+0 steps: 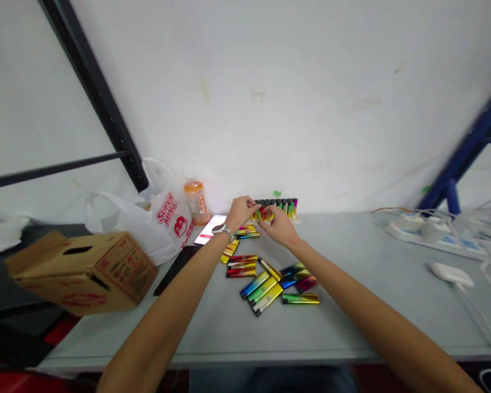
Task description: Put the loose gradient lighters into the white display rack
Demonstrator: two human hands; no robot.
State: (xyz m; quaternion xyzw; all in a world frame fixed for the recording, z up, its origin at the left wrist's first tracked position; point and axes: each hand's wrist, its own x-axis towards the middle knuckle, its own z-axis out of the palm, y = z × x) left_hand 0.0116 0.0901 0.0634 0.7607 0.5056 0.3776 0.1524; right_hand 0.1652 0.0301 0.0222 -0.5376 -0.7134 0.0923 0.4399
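Gleaming green-and-yellow lighter (258, 215), slim and slanted, pinched between left hand (241, 210) and right hand (277, 224).

Single head-worn view, looking forward and down over table (352, 251) to wall (303, 120); hands (240, 211) mid-frame, well away.

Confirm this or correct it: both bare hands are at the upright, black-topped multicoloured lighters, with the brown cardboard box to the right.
Wrong side: the head view shows the brown cardboard box to the left. The left hand and right hand are indeed at the upright lighters.
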